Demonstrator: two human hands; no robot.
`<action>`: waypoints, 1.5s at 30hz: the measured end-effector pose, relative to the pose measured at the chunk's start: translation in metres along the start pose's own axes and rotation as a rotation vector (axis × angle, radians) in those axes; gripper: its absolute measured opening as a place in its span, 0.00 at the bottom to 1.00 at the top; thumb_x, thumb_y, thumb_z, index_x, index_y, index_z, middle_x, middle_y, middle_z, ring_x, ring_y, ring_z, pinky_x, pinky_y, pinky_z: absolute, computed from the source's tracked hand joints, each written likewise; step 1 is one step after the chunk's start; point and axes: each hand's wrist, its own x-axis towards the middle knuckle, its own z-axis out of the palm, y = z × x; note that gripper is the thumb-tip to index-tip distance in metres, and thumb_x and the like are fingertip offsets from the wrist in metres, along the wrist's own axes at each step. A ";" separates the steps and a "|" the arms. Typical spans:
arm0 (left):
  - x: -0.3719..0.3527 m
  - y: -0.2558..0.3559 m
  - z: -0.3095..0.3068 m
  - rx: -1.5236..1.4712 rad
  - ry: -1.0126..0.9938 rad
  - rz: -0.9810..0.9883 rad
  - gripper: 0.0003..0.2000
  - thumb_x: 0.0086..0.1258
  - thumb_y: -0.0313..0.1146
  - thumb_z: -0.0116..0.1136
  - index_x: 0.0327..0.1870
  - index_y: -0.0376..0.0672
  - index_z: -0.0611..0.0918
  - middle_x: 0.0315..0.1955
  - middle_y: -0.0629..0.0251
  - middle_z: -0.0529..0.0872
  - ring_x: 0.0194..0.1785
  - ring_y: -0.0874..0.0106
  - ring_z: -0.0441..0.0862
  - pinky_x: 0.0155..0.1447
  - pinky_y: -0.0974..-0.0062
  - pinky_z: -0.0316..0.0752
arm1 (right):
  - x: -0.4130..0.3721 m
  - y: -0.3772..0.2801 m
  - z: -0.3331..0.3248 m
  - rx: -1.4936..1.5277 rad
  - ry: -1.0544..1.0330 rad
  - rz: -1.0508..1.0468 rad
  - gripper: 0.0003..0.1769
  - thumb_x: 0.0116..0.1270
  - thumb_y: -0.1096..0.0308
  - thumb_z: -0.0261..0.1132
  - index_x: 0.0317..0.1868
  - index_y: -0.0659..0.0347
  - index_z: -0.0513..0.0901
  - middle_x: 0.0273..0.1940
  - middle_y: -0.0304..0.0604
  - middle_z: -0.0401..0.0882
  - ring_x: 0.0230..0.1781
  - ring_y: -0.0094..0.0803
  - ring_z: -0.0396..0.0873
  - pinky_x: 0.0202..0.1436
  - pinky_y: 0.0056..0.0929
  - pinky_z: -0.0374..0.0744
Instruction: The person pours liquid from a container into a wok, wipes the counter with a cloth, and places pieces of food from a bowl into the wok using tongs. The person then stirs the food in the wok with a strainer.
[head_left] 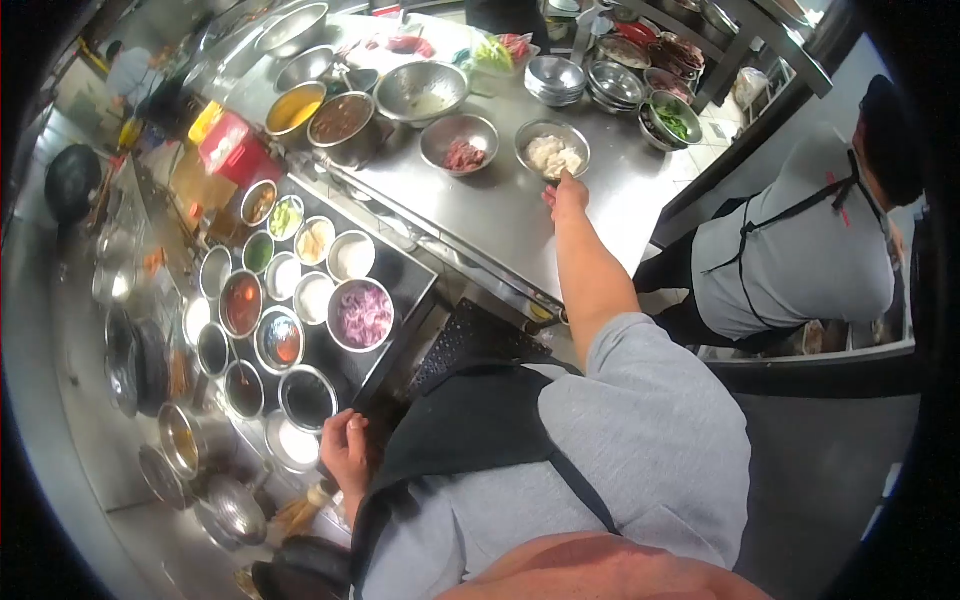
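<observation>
"Right hand?"
"My right hand [566, 193] is upper center-right of the frame, fingers closed on the near rim of a steel bowl [553, 150]. Pale, lumpy food [554, 157] inside."

"Where's that bowl sitting?"
"On the steel counter [620, 205], right of the bowl of reddish meat [459, 145]. Stacked bowls [556, 80] just behind it, greens bowl [670, 121] off to the upper right."

"Left hand?"
"My left hand [347, 452], lower center-left. Fingers loosely curled; can't tell if anything's in them. Near the container of dark liquid [308, 398] and one with white contents [293, 441]."

"Other stuff?"
"Sliced purple onion [363, 314] in a round container, left of center. Red box [238, 148], upper left. Another person [795, 240], right side, grey shirt, dark apron straps."
</observation>
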 end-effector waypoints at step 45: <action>-0.484 -0.014 0.201 -0.180 2.516 -0.679 0.10 0.69 0.30 0.59 0.46 0.32 0.82 0.33 0.64 0.82 0.38 0.77 0.78 0.44 0.75 0.73 | -0.755 0.275 -0.322 -1.018 -3.878 -0.321 0.27 0.70 0.58 0.63 0.63 0.66 0.77 0.42 0.49 0.86 0.39 0.33 0.84 0.48 0.32 0.80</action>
